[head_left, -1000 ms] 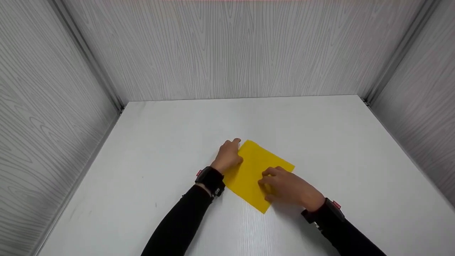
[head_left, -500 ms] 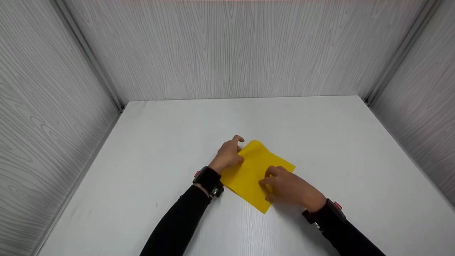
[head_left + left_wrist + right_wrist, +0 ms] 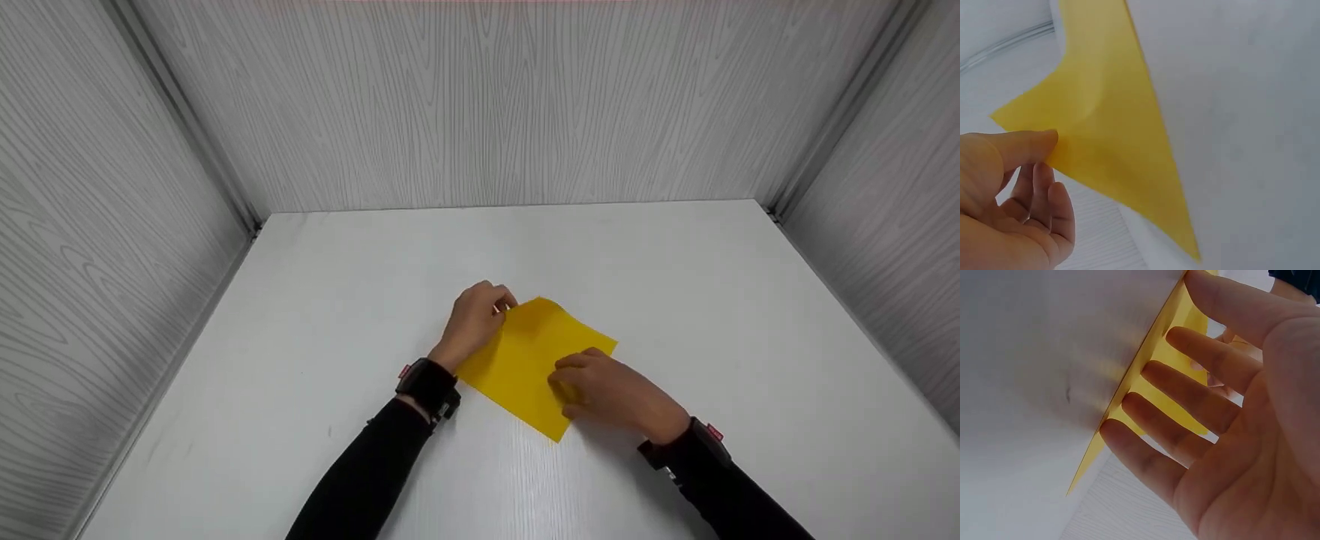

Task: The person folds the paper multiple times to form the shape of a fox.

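Note:
A square sheet of yellow paper (image 3: 517, 364) lies turned diagonally on the white tabletop. My left hand (image 3: 472, 319) pinches its left edge between thumb and fingers. In the left wrist view, the paper (image 3: 1117, 135) bends up near the thumb, and one corner sticks out past the left hand (image 3: 1027, 239). On the sheet's right part rests my right hand (image 3: 615, 394). The right wrist view has that hand (image 3: 1230, 461) with spread, slightly bent fingers, their tips pressing along the paper (image 3: 1162, 391).
Grey wood-grain panels rise at the back (image 3: 480, 105), the left (image 3: 97, 262) and the right (image 3: 877, 187) of the white tabletop (image 3: 337, 300). Each wrist wears a black strapped device, the left one (image 3: 427, 386) beside the paper's lower left corner.
My left hand has shifted slightly left and up, and its fingers have closed in a pinch on the paper's edge. The sheet's far part has bent upward. My right hand stays nearly still.

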Available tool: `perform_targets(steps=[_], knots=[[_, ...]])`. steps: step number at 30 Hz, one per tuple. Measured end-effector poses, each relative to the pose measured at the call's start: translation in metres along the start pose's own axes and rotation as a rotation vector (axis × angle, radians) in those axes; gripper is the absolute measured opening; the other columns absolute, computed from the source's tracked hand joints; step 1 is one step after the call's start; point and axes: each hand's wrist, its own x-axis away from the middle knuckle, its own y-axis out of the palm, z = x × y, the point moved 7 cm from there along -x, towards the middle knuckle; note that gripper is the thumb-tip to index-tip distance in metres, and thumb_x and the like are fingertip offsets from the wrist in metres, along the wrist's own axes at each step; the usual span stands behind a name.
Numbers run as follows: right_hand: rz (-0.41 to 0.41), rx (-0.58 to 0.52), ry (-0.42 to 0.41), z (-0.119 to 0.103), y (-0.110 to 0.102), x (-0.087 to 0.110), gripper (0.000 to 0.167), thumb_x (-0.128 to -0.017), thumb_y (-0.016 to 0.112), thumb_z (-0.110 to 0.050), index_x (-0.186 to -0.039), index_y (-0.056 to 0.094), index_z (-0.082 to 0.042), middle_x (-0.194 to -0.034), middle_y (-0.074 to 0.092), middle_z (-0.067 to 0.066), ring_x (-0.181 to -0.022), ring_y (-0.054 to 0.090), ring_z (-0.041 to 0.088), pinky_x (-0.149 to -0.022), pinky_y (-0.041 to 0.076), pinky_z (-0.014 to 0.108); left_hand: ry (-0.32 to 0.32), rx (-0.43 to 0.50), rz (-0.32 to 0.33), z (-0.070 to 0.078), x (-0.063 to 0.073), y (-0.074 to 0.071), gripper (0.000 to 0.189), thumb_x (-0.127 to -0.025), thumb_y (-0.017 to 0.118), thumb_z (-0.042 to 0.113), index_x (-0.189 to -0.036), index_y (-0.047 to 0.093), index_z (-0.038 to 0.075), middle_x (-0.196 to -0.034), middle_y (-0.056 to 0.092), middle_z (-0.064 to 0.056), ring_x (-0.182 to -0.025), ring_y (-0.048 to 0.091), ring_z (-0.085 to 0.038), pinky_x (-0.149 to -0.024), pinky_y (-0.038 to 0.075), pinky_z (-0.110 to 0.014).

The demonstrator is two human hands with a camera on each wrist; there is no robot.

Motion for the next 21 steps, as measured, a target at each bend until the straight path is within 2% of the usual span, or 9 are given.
perform_targets(steps=[4, 7, 10, 12, 14, 17, 21], knots=[[-0.006, -0.045, -0.001, 0.003, -0.002, 0.003, 0.041, -0.089, 0.086, -0.015, -0.126, 0.073, -0.006, -0.139, 0.068, 0.016, -0.127, 0.060, 0.039, -0.106, 0.052, 0.051, 0.118, -0.090, 0.043, 0.012, 0.009, -0.007, 0.012, -0.096, 0.075, -0.001, -0.103, 0.082, 0.007, -0.093, 0.070, -0.007, -0.089, 0.064, -0.022, -0.083, 0.055, -0.032], [-0.013, -0.062, 0.013, 0.005, -0.003, 0.005, 0.038, -0.089, 0.086, -0.016, -0.123, 0.072, -0.007, -0.139, 0.067, 0.014, -0.127, 0.060, 0.036, -0.106, 0.053, 0.049, 0.227, -0.226, 0.066, 0.024, 0.019, -0.010, 0.011, -0.097, 0.076, 0.001, -0.101, 0.082, 0.009, -0.091, 0.070, -0.007, -0.086, 0.064, -0.023, -0.083, 0.056, -0.031], [0.018, -0.054, 0.019, 0.005, -0.006, 0.006, 0.032, -0.087, 0.089, -0.018, -0.113, 0.072, -0.009, -0.126, 0.067, 0.006, -0.115, 0.061, 0.027, -0.098, 0.056, 0.041, 0.323, -0.361, 0.056, 0.035, 0.032, -0.009, 0.011, -0.097, 0.077, 0.003, -0.103, 0.082, 0.010, -0.093, 0.071, -0.006, -0.084, 0.064, -0.023, -0.082, 0.057, -0.030], [0.058, -0.034, 0.017, 0.004, -0.009, 0.007, 0.030, -0.084, 0.091, -0.020, -0.103, 0.070, -0.011, -0.112, 0.063, 0.001, -0.103, 0.058, 0.020, -0.087, 0.057, 0.035, 0.375, -0.419, 0.042, 0.040, 0.041, -0.007, 0.011, -0.095, 0.079, 0.004, -0.104, 0.081, 0.010, -0.094, 0.071, -0.006, -0.084, 0.064, -0.023, -0.082, 0.057, -0.030], [0.104, -0.004, 0.016, 0.002, -0.012, 0.006, 0.034, -0.081, 0.095, -0.021, -0.095, 0.066, -0.011, -0.100, 0.055, -0.002, -0.093, 0.052, 0.016, -0.077, 0.053, 0.030, 0.411, -0.454, 0.028, 0.042, 0.049, -0.005, 0.012, -0.093, 0.082, 0.007, -0.104, 0.081, 0.010, -0.095, 0.072, -0.006, -0.084, 0.064, -0.022, -0.083, 0.057, -0.029], [0.174, 0.061, 0.022, 0.000, -0.014, 0.004, 0.049, -0.076, 0.099, -0.027, -0.093, 0.057, -0.009, -0.093, 0.045, -0.002, -0.086, 0.046, 0.016, -0.069, 0.046, 0.028, 0.445, -0.493, 0.001, 0.043, 0.060, -0.002, 0.013, -0.091, 0.084, 0.009, -0.103, 0.080, 0.011, -0.094, 0.071, -0.004, -0.083, 0.063, -0.020, -0.082, 0.056, -0.028], [0.231, 0.089, 0.023, -0.001, -0.014, 0.000, 0.062, -0.073, 0.101, -0.030, -0.104, 0.053, -0.007, -0.098, 0.047, 0.003, -0.090, 0.048, 0.021, -0.072, 0.048, 0.031, 0.490, -0.536, -0.047, 0.044, 0.072, 0.005, 0.012, -0.092, 0.084, 0.011, -0.101, 0.077, 0.012, -0.092, 0.070, -0.003, -0.080, 0.061, -0.019, -0.078, 0.054, -0.028]])
